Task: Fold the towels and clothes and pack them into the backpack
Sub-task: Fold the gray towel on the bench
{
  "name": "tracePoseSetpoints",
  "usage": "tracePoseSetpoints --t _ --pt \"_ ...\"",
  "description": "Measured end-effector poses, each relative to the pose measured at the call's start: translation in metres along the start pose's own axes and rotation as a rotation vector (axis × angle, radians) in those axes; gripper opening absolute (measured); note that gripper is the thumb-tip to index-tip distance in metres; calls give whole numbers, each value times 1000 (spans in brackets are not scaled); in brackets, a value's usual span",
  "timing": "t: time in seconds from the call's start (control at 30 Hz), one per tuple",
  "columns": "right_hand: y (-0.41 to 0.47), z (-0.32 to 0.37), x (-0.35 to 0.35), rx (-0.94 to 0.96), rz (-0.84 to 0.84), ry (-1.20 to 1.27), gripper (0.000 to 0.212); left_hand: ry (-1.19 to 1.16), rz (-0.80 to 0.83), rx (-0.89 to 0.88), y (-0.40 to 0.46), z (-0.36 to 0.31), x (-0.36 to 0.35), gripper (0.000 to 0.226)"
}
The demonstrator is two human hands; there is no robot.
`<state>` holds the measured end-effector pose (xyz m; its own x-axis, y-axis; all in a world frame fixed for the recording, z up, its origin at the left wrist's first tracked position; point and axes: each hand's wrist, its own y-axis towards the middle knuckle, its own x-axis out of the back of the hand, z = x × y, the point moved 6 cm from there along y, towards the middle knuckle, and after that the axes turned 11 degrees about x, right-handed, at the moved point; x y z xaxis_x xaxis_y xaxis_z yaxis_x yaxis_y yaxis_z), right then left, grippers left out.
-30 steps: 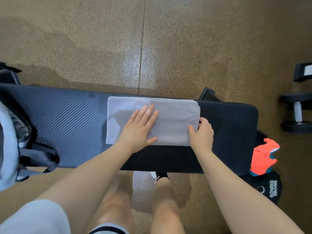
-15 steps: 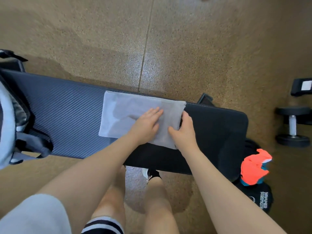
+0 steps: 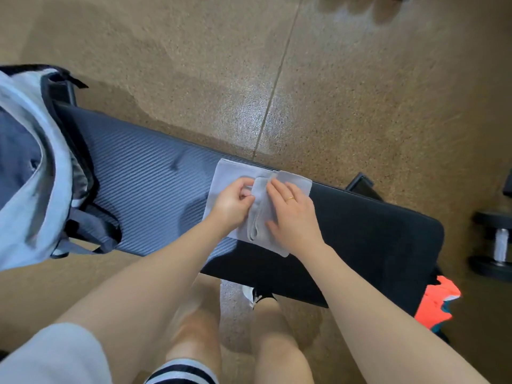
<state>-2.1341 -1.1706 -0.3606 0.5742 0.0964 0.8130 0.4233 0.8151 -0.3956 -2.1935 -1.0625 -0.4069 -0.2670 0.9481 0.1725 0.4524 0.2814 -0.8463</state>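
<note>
Right hand [image 3: 293,214] folded towel [image 3: 221,178] end leftward; no writing legible.

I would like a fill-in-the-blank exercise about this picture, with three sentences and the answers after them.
1. The grey towel lies on a dark ____.
2. The right hand wears a ____ on one finger.
3. The backpack stands at the ____ end of the bench, as the person sees it.

Missing words: bench; ring; left
</note>
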Motion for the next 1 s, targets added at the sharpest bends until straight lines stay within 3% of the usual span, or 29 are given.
tracePoseSetpoints --t 0.1,0.3,0.4,0.47,0.53,0.6,0.67,0.73,0.87,0.97,1.0 --pt "1 -9 -20 33 181 -10 91 81 -36 -63 -1 -8 5 31" --pt "12 -6 -32 5 213 -64 98 456 -392 -288 -12 -9 43 39" --pt "13 -6 -33 -14 213 -79 99 504 -494 -30 -16 4 56 52" --pt "13 -5 -31 -13 196 -91 101 482 -452 179 -17 18 57 54" --pt "9 -4 -28 -64 150 -139 109 470 -384 287 -15 27 55 41" --pt "-2 -8 -24 -221 64 -118 114 428 -313 288 -15 26 53 21" --pt "-16 -11 -24 -322 28 -45 108 327 -265 185 -18 16 49 26" --pt "-25 -8 -26 -290 20 55 97 271 -274 -15 -29 -1 43 31" --pt "-34 -10 -29 -167 62 413 75 338 -197 -341 -56 -19 4 9" --pt "-47 -23 -13 -251 -186 766 68 471 -200 -413 -60 -11 -30 14" --pt "-52 -29 -9 -281 -233 752 71 539 -216 -438 -59 -6 -40 16"
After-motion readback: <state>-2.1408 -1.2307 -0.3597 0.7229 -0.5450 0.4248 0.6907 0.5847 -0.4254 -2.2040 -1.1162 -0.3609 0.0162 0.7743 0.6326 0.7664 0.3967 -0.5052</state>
